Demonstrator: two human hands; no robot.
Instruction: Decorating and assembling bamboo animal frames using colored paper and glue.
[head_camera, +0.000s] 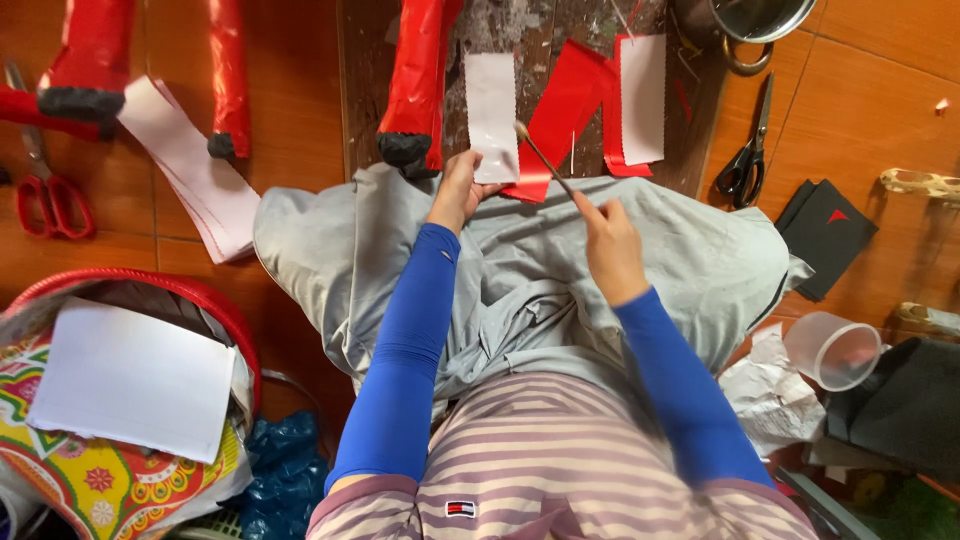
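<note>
Leftmost, well left of the dark worn wooden board (560, 40) that lies at the top middle of the floor, red-handled scissors (45, 195) rest on the orange tiles beside a red foil-wrapped figure with black tips (90, 60). Below those scissors sits a red-rimmed basket (215, 305) holding a white sheet of paper (130, 380) over bright patterned fabric. Nearer the board, still to its left, a fanned stack of white paper strips (195, 180) lies by a second red foil limb (228, 80).

On the board's left part stands another red foil-wrapped leg with a black end (418, 80). Just right of it a white rectangular paper strip (491, 115) lies flat on the board, and the left hand (458, 190), in a blue sleeve, pinches its lower edge between thumb and fingers at the board's near edge. The right hand (610, 240) is closed around a thin brown wooden stick (545, 160), whose tip reaches up to the strip's right edge. Right of the strip, still on the board, lie a folded red glossy paper piece (560, 115) and a second white strip (642, 100) partly over it. Grey cloth (520, 270) covers the person's lap below the board.

Right of the board are a metal pot (760, 20), black-handled scissors (750, 150), a black folded cloth (825, 235), and, further down, a clear plastic cup (835, 350) beside crumpled white paper (765, 390).
</note>
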